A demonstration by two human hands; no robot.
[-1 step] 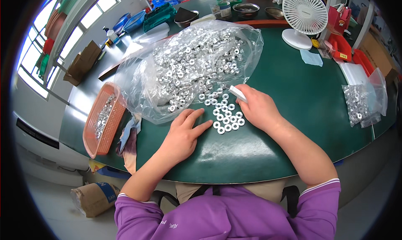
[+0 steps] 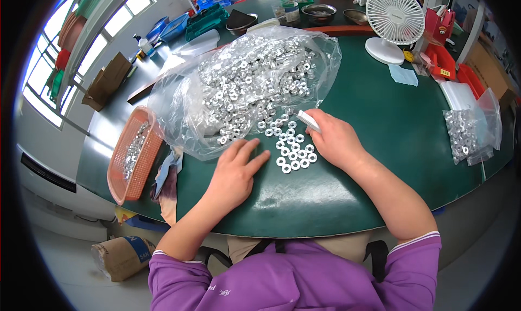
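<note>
My left hand (image 2: 233,174) rests on the green table with its fingers spread, just left of a loose group of small silver metal rings (image 2: 294,156). Nothing is in it. On the other side of these rings, my right hand (image 2: 337,141) is closed around a white ribbed stick-like tool (image 2: 309,121), whose end points up and left toward the rings. What kind of tool it is, I cannot tell. Beyond both hands lies a big clear plastic bag (image 2: 182,113), opening toward me, with a heap of the same silver rings (image 2: 260,67) in it.
A pink basket (image 2: 146,164) holding metal parts stands at the left edge, with a cloth (image 2: 167,175) beside it. To the right lies a small clear bag of rings (image 2: 461,134). A white fan (image 2: 386,50) stands at the far right, near red bins (image 2: 440,61). Metal bowls (image 2: 319,12) sit at the back.
My left hand has shifted slightly left, away from the rings. My right hand and the white tool stay where they were.
</note>
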